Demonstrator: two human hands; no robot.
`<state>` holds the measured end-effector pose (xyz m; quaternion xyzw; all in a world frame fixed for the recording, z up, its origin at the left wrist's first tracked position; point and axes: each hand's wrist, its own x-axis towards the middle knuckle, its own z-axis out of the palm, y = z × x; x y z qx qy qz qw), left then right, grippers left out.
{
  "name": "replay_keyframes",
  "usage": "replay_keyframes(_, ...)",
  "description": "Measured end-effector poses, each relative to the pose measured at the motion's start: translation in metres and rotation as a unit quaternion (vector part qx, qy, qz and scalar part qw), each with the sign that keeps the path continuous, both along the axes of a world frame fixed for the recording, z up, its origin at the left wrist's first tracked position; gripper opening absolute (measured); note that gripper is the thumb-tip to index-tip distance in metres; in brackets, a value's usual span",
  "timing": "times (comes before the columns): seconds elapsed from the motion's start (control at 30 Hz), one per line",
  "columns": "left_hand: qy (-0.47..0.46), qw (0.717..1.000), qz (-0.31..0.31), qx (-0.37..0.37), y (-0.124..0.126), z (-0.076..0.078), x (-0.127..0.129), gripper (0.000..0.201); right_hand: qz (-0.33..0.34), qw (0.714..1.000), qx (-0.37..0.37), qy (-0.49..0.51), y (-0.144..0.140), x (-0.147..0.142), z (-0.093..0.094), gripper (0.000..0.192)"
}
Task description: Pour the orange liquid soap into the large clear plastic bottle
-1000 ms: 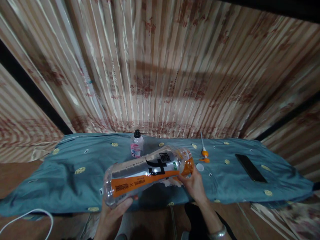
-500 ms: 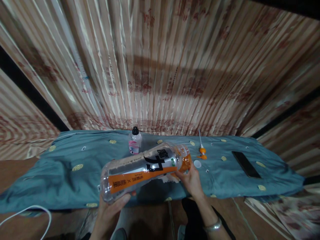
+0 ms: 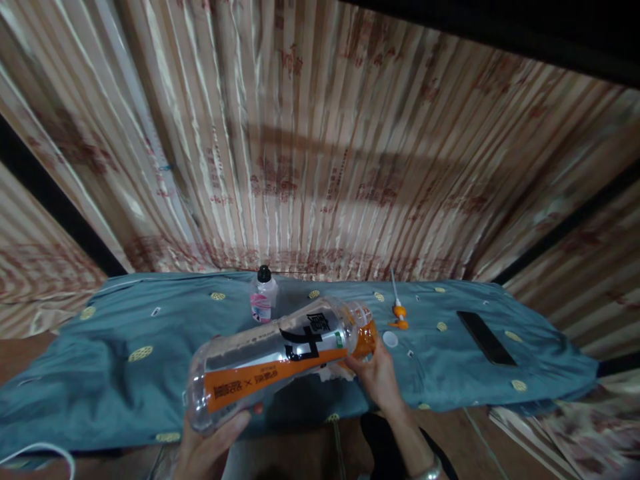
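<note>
A large clear plastic bottle with a silver and orange label lies tilted across the middle of the view, its base lower at the left. My left hand is closed around the base end from below. At the neck end, my right hand grips an orange see-through container; where the two meet is partly hidden. Beneath the neck lies a crumpled white tissue-like piece. Close to my right hand, a white round disc and an orange pump head with a thin tube rest on the cloth.
A small clear bottle with a black cap and pink label stands behind the large bottle. At the right lies a black phone. Teal patterned cloth covers the surface, with a striped curtain behind. A white cable curves at lower left.
The view has tilted, so the surface and everything on it sit lower in the picture. Both hands keep their grip, and the large bottle appears slightly lower and further left.
</note>
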<state>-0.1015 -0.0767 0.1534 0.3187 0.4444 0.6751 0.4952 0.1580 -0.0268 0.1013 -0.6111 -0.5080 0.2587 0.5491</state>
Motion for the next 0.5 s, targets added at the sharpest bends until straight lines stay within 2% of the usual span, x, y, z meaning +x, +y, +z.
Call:
replay_keyframes(0.13,0.001,1.0,0.012,0.012,-0.0011,0.0029,0.0039,0.045,-0.008,1.0,0.016,-0.007,0.0004,-0.0008,0.0,0.048)
replay_keyframes(0.23,0.017,1.0,0.011,0.012,-0.002,0.0054,0.0055,0.04,-0.013,0.999,0.023,-0.018,0.0006,-0.0013,-0.0002,0.051)
replay_keyframes(0.5,0.011,1.0,0.003,0.007,-0.0022,0.0058,0.0048,0.042,0.011,0.999,0.027,0.012,0.0009,-0.0029,0.0033,0.052)
